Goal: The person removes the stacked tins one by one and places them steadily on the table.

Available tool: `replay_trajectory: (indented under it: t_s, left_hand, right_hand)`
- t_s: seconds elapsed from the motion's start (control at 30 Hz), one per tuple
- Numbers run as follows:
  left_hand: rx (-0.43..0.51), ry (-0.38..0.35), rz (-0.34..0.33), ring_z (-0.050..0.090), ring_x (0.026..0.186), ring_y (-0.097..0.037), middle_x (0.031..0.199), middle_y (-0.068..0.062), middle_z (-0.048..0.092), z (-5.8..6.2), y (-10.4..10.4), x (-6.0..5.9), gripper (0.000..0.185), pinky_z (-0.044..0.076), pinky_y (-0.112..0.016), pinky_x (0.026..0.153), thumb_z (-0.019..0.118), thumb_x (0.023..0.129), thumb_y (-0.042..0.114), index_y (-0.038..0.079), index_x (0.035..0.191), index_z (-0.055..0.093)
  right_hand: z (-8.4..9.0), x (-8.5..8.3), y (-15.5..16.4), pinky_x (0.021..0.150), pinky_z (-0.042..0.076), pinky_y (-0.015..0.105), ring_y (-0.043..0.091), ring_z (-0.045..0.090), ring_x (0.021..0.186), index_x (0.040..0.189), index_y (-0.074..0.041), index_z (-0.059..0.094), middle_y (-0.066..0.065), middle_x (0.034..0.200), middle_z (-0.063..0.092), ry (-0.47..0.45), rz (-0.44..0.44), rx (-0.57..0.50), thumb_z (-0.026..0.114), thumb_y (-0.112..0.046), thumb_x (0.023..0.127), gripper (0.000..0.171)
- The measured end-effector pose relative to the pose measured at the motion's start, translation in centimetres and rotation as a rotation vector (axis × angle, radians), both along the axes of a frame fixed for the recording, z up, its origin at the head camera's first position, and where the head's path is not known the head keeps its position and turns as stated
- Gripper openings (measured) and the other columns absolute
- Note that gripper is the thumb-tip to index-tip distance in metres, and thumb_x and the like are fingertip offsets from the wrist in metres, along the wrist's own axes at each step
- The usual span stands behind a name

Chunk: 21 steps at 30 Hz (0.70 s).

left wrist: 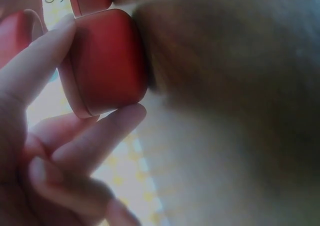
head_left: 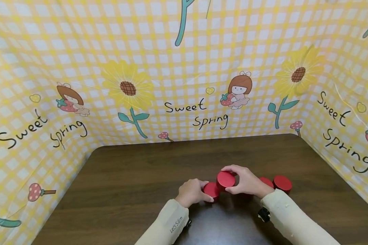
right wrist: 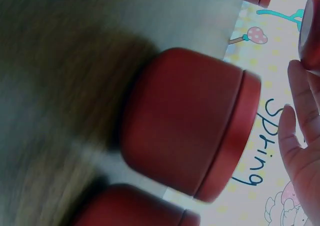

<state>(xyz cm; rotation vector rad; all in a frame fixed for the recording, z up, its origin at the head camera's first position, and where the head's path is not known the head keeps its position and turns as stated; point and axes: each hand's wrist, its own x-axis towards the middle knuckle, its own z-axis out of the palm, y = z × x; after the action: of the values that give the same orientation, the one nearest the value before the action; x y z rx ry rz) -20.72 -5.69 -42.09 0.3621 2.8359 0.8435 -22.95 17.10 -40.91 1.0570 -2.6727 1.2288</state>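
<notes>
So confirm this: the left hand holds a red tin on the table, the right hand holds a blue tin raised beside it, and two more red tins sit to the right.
One detail is wrong: the tin in the right hand is red, not blue. The head view shows that raised tin as red as the left hand's red tin and the two more red tins to the right on the table.

- Left grip (head_left: 192,192): fingers curled forward and pinching, thumb tip low beside them, forearm in a cream sleeve angling up from below.
- Right grip (head_left: 244,181): just beside the left, slightly higher, fingers arched over and closed.
</notes>
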Motion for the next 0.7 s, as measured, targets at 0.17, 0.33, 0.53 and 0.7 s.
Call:
replay_trajectory:
  t_s: [0.17, 0.33, 0.53, 0.7]
  left_hand:
    - [-0.011, 0.006, 0.010, 0.049, 0.061, -0.013, 0.074, 0.005, 0.064, 0.0, 0.0, 0.0, 0.058, 0.037, -0.031, 0.055, 0.085, 0.069, 0.033, 0.016, 0.122, 0.068]
    - [-0.013, -0.004, 0.028, 0.051, 0.066, -0.012, 0.089, 0.000, 0.070, 0.0, 0.1, 0.1, 0.060, 0.039, -0.032, 0.058, 0.086, 0.069, 0.033, 0.015, 0.123, 0.067]
    - [-0.032, -0.002, 0.037, 0.054, 0.069, -0.013, 0.099, -0.003, 0.071, -0.1, 0.1, 0.1, 0.062, 0.039, -0.032, 0.057, 0.086, 0.068, 0.035, 0.016, 0.124, 0.067]
    - [-0.033, 0.010, 0.040, 0.056, 0.070, -0.014, 0.100, -0.003, 0.071, 0.0, 0.0, 0.1, 0.062, 0.039, -0.032, 0.058, 0.086, 0.067, 0.035, 0.017, 0.123, 0.067]
  right_hand:
    - [0.0, 0.0, 0.4, 0.073, 0.052, 0.030, 0.020, 0.056, 0.092, 0.119, -0.005, 0.060, 0.005, 0.108, 0.062, 0.031, -0.016, 0.008, 0.080, -0.018, 0.069, 0.055]
    - [-0.1, 0.2, 1.1, 0.071, 0.051, 0.030, 0.019, 0.056, 0.091, 0.117, -0.006, 0.061, 0.003, 0.106, 0.062, 0.052, -0.026, 0.022, 0.080, -0.019, 0.067, 0.055]
    - [-0.3, 0.2, 2.1, 0.071, 0.051, 0.029, 0.017, 0.056, 0.090, 0.116, -0.007, 0.062, 0.001, 0.105, 0.062, 0.089, -0.045, 0.048, 0.080, -0.019, 0.068, 0.053]
    - [-0.3, 0.1, 3.0, 0.071, 0.052, 0.029, 0.017, 0.056, 0.090, 0.117, -0.004, 0.062, 0.003, 0.106, 0.063, 0.093, -0.084, 0.061, 0.080, -0.020, 0.067, 0.056]
